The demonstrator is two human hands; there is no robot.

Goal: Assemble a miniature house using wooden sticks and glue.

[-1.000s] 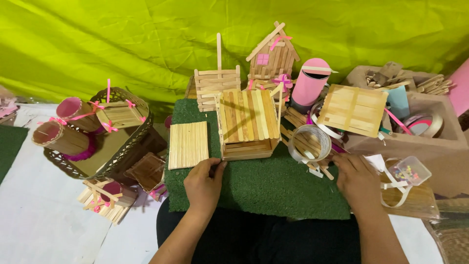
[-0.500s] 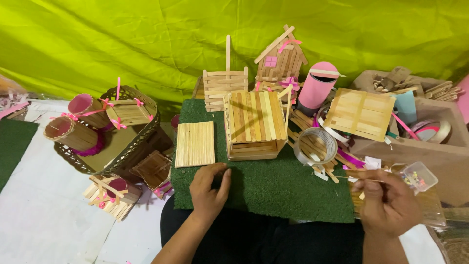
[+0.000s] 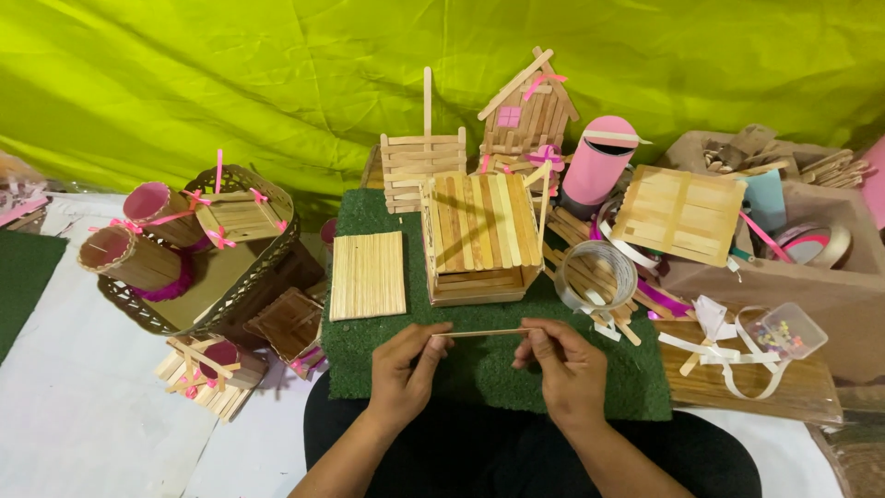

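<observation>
Both hands hold one thin wooden craft stick [image 3: 487,333] level above the near half of the green turf mat [image 3: 369,355]. The left hand [image 3: 407,367] pinches the stick's left end between thumb and fingers; the right hand [image 3: 564,367] pinches its right end the same way. The stick hangs just in front of the open stick box [image 3: 481,238], clear of it.

The mat's near edge lies at the person's lap, and the strip of turf between the hands and the box is bare, as is the near left corner. On the mat's left side lies one flat panel of sticks [image 3: 368,275], apart from the box. At the far edge stand one small stick fence [image 3: 423,166] with a tall upright stick and one stick house [image 3: 527,112] with a pink window. A pink cylinder [image 3: 599,160] stands just right of the house.

At the mat's right edge one clear tape roll [image 3: 597,275] rests on loose sticks. Beyond it a second, larger flat panel [image 3: 680,214] leans on a brown cardboard box [image 3: 830,295]. A small clear plastic tub [image 3: 785,330] of coloured bits sits near the right hand's side, among white ribbon strips.

Left of the mat, a dark lattice tray [image 3: 247,175] holds two stick-clad cups [image 3: 129,258] with pink trim. The white floor covering [image 3: 83,406] at the near left is open.
</observation>
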